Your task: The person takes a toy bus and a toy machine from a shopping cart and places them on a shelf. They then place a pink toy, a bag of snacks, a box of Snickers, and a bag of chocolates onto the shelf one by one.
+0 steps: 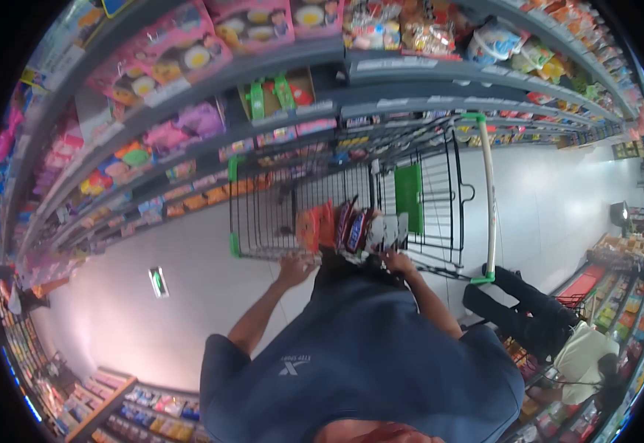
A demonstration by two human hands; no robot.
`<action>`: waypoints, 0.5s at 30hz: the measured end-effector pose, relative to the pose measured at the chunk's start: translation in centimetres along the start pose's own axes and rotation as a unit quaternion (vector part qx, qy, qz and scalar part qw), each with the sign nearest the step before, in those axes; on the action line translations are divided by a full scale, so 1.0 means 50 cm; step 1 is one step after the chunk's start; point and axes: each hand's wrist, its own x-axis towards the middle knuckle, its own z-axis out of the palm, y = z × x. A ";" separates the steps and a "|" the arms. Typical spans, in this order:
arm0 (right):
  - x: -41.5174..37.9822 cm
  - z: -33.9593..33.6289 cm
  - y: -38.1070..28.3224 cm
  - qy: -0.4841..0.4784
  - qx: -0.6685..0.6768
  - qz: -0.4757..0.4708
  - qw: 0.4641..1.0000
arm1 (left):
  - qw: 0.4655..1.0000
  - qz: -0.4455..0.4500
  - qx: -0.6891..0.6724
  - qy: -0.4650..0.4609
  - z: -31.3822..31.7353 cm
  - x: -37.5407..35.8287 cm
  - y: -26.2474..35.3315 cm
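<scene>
A shopping cart [336, 181] with black wire sides and green corners stands sideways in front of me. A row of snack bags sits at its near side: an orange bag [316, 225], dark Snickers bags [356, 230] and a white and brown bag [387, 232]. My left hand [297, 267] is at the cart's near edge, just below the orange bag, its fingers curled. Below the white and brown bag is my right hand [395, 262], also curled. Whether the fingers grip the cart's rim or the bags' lower edges is too small to tell.
Shelves of toys and sweets [263, 111] run along the far side of the cart. The cart's handle bar [490, 192] is at the right. Another person [550, 325] stands behind at the right beside a red basket [579, 286]. A lit green floor sign [158, 282] lies at the left.
</scene>
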 end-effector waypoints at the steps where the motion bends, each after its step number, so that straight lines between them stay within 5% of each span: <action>1: -0.011 -0.028 -0.032 0.005 0.025 0.059 0.998 | 1.000 -0.006 -0.004 -0.004 -0.004 0.001 0.007; 15: -0.092 -0.073 0.009 0.162 -0.087 -0.012 0.983 | 0.999 -0.018 -0.034 -0.037 0.044 -0.012 0.108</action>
